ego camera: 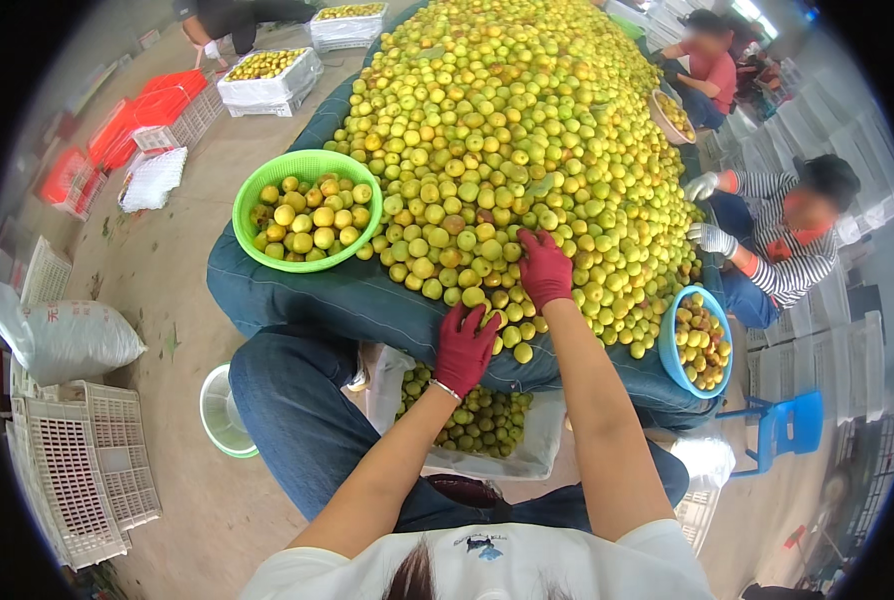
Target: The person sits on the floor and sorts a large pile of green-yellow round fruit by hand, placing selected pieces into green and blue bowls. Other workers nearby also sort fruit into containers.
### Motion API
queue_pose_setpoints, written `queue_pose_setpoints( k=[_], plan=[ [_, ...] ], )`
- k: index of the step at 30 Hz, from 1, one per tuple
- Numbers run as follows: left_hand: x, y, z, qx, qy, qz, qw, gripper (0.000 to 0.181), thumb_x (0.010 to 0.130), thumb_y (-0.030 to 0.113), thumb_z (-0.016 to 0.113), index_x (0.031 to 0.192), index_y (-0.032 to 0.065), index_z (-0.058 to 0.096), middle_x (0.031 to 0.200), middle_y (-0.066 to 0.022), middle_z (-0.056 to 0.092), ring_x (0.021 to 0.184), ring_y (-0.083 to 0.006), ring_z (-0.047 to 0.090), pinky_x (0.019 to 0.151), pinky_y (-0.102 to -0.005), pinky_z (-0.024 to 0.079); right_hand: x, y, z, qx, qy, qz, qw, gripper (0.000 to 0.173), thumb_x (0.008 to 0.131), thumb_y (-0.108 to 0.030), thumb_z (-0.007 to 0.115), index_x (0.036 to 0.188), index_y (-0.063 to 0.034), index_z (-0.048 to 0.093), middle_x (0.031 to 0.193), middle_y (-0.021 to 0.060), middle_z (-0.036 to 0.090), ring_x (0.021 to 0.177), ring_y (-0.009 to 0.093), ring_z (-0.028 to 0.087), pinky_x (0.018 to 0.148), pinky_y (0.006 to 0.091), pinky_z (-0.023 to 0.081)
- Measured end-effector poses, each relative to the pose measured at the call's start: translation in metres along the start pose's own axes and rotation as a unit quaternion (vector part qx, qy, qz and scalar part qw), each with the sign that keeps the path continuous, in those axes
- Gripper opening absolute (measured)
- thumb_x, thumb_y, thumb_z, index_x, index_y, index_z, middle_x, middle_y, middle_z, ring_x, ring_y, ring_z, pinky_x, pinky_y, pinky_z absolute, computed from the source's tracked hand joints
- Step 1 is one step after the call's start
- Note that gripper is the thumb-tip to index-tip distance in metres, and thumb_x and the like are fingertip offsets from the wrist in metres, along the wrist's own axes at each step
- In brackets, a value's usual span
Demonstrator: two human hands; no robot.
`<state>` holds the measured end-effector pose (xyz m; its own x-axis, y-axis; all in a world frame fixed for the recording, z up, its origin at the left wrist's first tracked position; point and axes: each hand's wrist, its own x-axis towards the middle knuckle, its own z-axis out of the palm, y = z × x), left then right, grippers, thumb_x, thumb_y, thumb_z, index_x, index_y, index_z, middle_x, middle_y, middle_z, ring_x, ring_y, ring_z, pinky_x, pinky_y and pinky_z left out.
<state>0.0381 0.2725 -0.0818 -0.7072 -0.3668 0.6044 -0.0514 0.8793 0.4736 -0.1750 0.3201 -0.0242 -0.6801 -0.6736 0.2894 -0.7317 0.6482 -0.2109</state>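
A large heap of yellow-green round fruit [492,150] covers a table with a dark blue quilted cover [297,289]. My left hand [465,349], in a dark red glove, is at the heap's near edge, its fingertips at a few fruits; whether it grips one is hidden. Farther up and to the right, my right hand [546,268], gloved alike, lies palm down on the fruit with bent fingers. Below my left hand, between my knees, a white crate with a plastic liner [544,450] holds darker green fruit [484,424]. A green plastic basket [375,217] of fruit sits on the left corner.
At the right corner is a blue basket [666,349] of fruit. A co-worker in striped sleeves [781,225] sits on the right, another in a red shirt [709,67] beyond. White crates [86,457] and a full sack [79,337] stand left; a blue chair [796,424] stands right.
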Motion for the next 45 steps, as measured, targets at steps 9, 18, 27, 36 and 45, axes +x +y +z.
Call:
queue_pose_setpoints(
  k=[9,18,27,36,45],
  plan=[
    [-0.005,-0.005,0.008,-0.013,-0.004,0.008,1.000,0.040,0.083,0.015,0.068,0.122,0.0134,0.061,0.129,-0.0147,0.052,0.122,-0.0400,0.046,0.102,-0.0535,0.039,-0.011,-0.030,0.008,0.099,0.128,-0.060,0.985,0.024,0.075,-0.021,0.073,0.097,-0.0150,0.069,0.109,0.0089,0.064,0.096,0.033,0.061,0.080,0.0443,0.051],
    [-0.009,-0.012,0.009,-0.034,-0.031,-0.020,0.999,0.039,0.081,0.016,0.069,0.118,0.0108,0.062,0.126,-0.0161,0.052,0.118,-0.0391,0.048,0.101,-0.0548,0.038,-0.004,-0.111,0.022,0.063,0.000,-0.109,0.992,0.049,0.066,-0.026,0.084,0.109,-0.0138,0.064,0.101,0.0097,0.061,0.091,0.034,0.060,0.077,0.0419,0.050],
    [-0.003,-0.006,0.009,-0.150,0.089,-0.150,0.973,0.044,0.081,0.009,0.073,0.122,0.0080,0.056,0.131,-0.0206,0.046,0.120,-0.0387,0.046,0.101,-0.0458,0.041,-0.069,0.006,-0.030,0.582,0.073,0.230,0.776,0.025,0.091,-0.011,0.065,0.114,-0.0078,0.058,0.098,0.0015,0.064,0.083,0.008,0.061,0.064,0.0218,0.047],
    [0.027,-0.049,0.011,-0.223,0.080,-0.230,0.944,0.041,0.086,0.005,0.064,0.125,0.0036,0.053,0.128,-0.0222,0.055,0.111,-0.0383,0.058,0.095,-0.0428,0.049,-0.169,0.084,0.027,0.428,0.179,0.284,0.839,0.019,0.093,-0.018,0.067,0.103,-0.0021,0.064,0.093,0.0063,0.066,0.085,0.021,0.062,0.073,0.0319,0.050],
    [0.077,-0.074,-0.015,0.010,-0.199,-0.241,0.950,0.045,0.077,0.027,0.069,0.117,0.0067,0.063,0.128,-0.0186,0.057,0.111,-0.0359,0.060,0.091,-0.0433,0.051,-0.173,0.014,0.030,0.199,0.178,0.190,0.945,0.054,0.087,-0.010,0.066,0.138,-0.0059,0.050,0.128,0.0220,0.053,0.117,0.041,0.049,0.101,0.0470,0.040]
  ],
)
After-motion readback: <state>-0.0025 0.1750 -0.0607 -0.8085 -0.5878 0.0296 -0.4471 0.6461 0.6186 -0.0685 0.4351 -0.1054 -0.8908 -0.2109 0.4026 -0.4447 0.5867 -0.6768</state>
